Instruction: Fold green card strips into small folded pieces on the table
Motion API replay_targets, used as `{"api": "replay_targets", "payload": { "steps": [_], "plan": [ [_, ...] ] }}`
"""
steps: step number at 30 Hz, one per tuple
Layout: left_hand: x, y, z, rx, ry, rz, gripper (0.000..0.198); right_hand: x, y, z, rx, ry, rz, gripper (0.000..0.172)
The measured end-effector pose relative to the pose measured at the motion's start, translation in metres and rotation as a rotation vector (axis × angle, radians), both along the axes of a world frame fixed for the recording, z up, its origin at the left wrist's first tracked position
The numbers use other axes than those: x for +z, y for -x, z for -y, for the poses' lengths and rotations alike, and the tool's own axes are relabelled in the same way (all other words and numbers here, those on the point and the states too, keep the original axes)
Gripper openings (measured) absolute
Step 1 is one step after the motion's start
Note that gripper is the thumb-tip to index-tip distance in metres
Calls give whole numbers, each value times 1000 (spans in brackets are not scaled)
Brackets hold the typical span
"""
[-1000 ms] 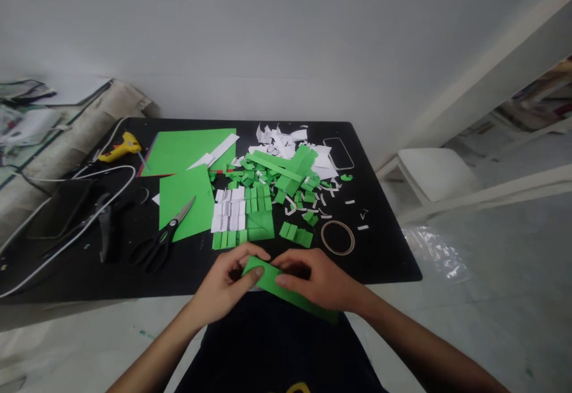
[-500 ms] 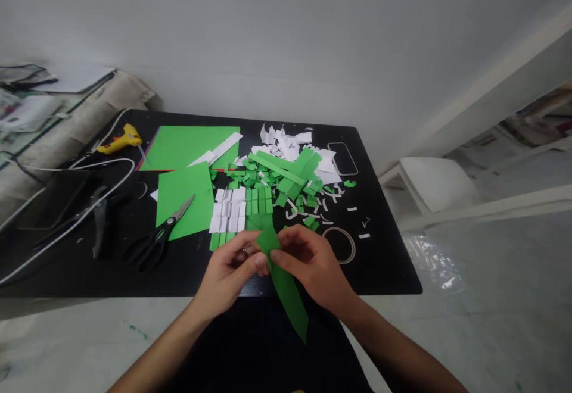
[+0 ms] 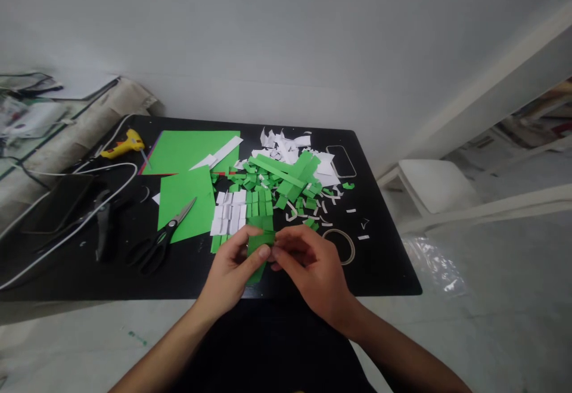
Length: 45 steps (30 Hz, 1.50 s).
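Between my two hands is a green paper strip (image 3: 256,243), folded over near its top, its lower end hanging toward the table's front edge. My left hand (image 3: 235,265) pinches it from the left, thumb on top. From the right, my right hand (image 3: 308,265) grips the fold with thumb and fingertips; its other fingers are curled and partly hidden. Just beyond them lie a woven-looking patch of folded white paper pieces (image 3: 229,211) and folded green paper pieces (image 3: 259,202) in rows.
Black-handled scissors (image 3: 163,235) lie on green sheets (image 3: 187,187) at left, near a yellow glue gun (image 3: 127,144) and a white cable (image 3: 129,187). Green strips (image 3: 292,178) and white scraps (image 3: 286,143) are heaped behind. A tape ring (image 3: 339,247) sits right of my hand.
The green strip, which hung long toward my lap, is now folded over between my fingers, its tail pointing down to the left. My hands stay in nearly the same place.
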<state>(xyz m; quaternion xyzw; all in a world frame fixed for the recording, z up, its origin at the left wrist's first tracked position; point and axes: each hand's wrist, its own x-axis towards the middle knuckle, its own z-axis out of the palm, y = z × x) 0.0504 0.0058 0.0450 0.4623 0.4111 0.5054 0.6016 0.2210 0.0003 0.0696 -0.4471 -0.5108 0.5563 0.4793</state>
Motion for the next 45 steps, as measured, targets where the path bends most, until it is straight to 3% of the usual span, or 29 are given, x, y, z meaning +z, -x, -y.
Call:
{"api": "replay_targets", "payload": {
  "steps": [3,7,14,16,19,22,30,38,45],
  "plan": [
    [1,0,0,-26,47,-7,37,2,-2,-2,1,-18,11,7],
    [5,-2,2,-86,54,-111,41,6,-5,-5,-29,-60,26,17],
    [7,5,4,-28,-185,-328,43,13,-8,-8,4,-45,-9,11],
    [5,11,3,-97,-146,-244,46,14,-9,-10,-19,-18,-21,8],
    [-1,16,1,-229,96,11,57,18,-12,-14,5,20,-81,8],
    [-5,15,1,-292,252,165,52,20,-14,-16,3,24,-97,8],
    [4,7,2,-315,198,239,48,16,-11,-14,-64,0,-55,9],
    [-1,12,4,-277,292,189,47,11,-13,-10,48,-5,58,29],
    [0,15,6,-318,236,126,45,9,-6,-9,-51,-64,53,20]
  ]
}}
